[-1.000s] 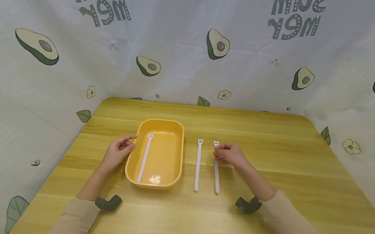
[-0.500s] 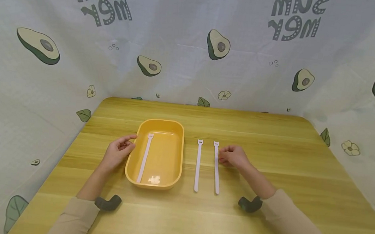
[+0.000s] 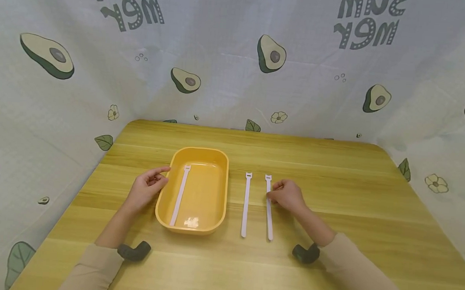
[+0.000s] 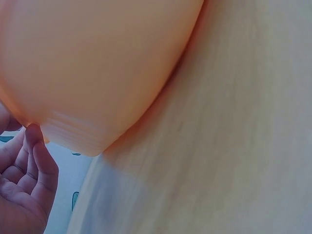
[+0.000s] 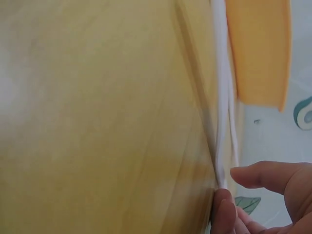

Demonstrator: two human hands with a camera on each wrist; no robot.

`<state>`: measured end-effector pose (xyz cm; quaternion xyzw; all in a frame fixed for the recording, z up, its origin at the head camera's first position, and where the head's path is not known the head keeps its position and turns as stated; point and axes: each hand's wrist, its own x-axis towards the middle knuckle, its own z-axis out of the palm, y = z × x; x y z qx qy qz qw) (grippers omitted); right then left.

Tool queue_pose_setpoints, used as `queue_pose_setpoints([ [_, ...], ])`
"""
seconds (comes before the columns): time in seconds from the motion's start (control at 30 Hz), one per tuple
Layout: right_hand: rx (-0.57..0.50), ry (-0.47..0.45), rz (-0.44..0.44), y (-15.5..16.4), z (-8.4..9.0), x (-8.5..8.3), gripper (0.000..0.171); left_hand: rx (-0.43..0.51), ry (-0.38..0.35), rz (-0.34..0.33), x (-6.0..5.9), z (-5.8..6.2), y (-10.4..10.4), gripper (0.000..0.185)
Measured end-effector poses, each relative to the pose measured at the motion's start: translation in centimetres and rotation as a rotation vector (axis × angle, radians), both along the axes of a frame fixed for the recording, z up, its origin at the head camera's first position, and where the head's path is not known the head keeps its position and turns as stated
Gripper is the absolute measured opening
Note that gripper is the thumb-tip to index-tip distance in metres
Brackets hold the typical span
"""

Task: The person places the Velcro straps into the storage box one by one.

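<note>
My left hand (image 3: 145, 189) pinches the left rim of a yellow tray (image 3: 223, 192); its fingertips also show at the rim in the left wrist view. Inside the tray lies one pale, flat cable tie (image 3: 179, 197) with a slotted head. Two matching cable ties lie on the table to the right of the tray, the middle one (image 3: 245, 207) and the right one (image 3: 269, 219). My right hand (image 3: 289, 196) has its thumb and fingertips on the right tie just below the head. In the right wrist view, that tie (image 5: 222, 97) runs to the fingertips, its shadow beside it.
The wooden table (image 3: 333, 176) extends to both sides and behind the tray. A white curtain (image 3: 230, 44) printed with avocados hangs behind and around it. Dark bent pieces (image 3: 134, 251) sit at both wrists by the sleeves.
My right hand first draws off the right cable tie to the right, then comes back with its thumb over it. That tie shifts very slightly. My left hand stays at the tray rim.
</note>
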<state>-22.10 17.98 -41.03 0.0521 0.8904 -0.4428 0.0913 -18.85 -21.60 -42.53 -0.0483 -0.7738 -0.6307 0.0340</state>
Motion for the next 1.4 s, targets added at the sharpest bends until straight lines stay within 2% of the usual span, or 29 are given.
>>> queue_pose_setpoints([
  [0.3,0.088,0.031,0.010,-0.4,0.0,0.0,0.028,-0.001,-0.004,-0.004,0.1,0.3,0.1,0.037],
  [0.53,0.075,0.037,0.006,-0.3,-0.2,-0.1,0.025,0.004,-0.010,0.000,0.1,0.3,0.2,0.037],
  [0.63,0.012,0.023,-0.006,-0.1,-0.4,-0.2,0.024,0.004,-0.007,-0.002,0.1,0.3,0.1,0.037],
  [0.83,-0.171,-0.071,-0.054,0.4,-0.4,-0.3,0.022,0.000,-0.010,-0.004,0.0,0.3,0.1,0.038],
  [1.03,-0.286,-0.125,-0.063,0.7,-0.1,-0.1,0.023,0.000,-0.014,-0.002,0.0,0.1,0.0,0.038],
  [1.4,-0.430,-0.153,-0.004,0.5,1.1,0.5,0.023,-0.004,-0.020,0.005,0.0,0.1,0.0,0.038],
])
